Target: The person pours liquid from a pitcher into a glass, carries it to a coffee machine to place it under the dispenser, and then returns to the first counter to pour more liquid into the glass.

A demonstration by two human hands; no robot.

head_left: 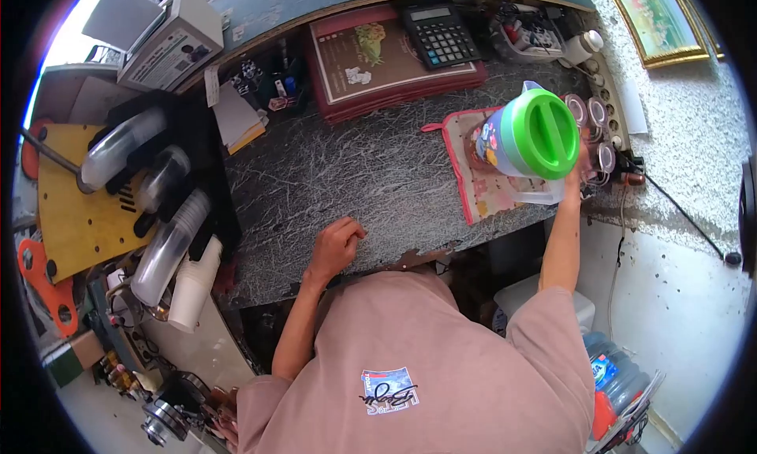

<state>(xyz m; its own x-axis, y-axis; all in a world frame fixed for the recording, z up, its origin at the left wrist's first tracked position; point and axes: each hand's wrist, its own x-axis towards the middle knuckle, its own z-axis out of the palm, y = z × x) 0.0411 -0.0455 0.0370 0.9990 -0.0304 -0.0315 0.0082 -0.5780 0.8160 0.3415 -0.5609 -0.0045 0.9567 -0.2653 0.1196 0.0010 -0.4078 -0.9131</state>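
My right hand (579,178) reaches out to the right and grips the handle side of a plastic pitcher with a green lid (530,135). The pitcher stands on a red-edged cloth mat (473,192) on the dark marbled counter (347,178). Most of that hand is hidden behind the pitcher. My left hand (335,247) rests loosely curled on the counter's near edge and holds nothing.
A stack of red menu folders (378,64) and a black calculator (438,33) lie at the back. Sleeves of plastic cups (169,245) hang at the left on a rack. Small jars (593,115) line the right wall. A water bottle (619,383) stands on the floor.
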